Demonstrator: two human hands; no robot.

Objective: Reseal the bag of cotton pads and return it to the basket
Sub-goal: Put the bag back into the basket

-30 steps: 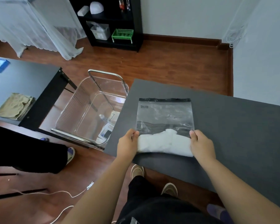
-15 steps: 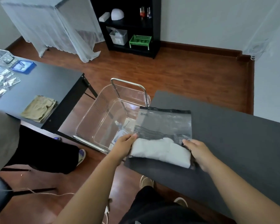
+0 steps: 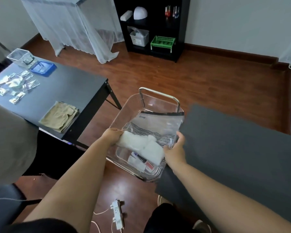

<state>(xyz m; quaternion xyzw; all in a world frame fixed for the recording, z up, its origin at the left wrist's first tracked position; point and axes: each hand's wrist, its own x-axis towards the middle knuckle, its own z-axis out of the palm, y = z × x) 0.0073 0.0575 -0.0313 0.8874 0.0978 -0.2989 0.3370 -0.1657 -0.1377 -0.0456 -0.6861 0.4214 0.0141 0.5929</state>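
A clear zip bag (image 3: 155, 126) with a black top strip and black wavy stripes holds white cotton pads (image 3: 141, 145) bunched at its near end. It hangs flat over the clear plastic basket (image 3: 124, 113), which stands on the floor left of the dark grey table (image 3: 233, 148). My left hand (image 3: 112, 135) grips the bag's near left corner. My right hand (image 3: 175, 148) grips its near right edge. The basket has a metal handle (image 3: 158, 95) and small packets (image 3: 141, 161) on its bottom.
Another dark table (image 3: 65, 91) stands to the left with a folded tan cloth (image 3: 60, 116), foil sachets (image 3: 15, 86) and a blue tray (image 3: 43, 68). A power strip (image 3: 117, 214) lies on the wood floor. A black shelf unit (image 3: 151, 26) stands at the far wall.
Both hands lifted the bag off the grey table and carried it left, so it is now above the basket. The view has swung left with it.
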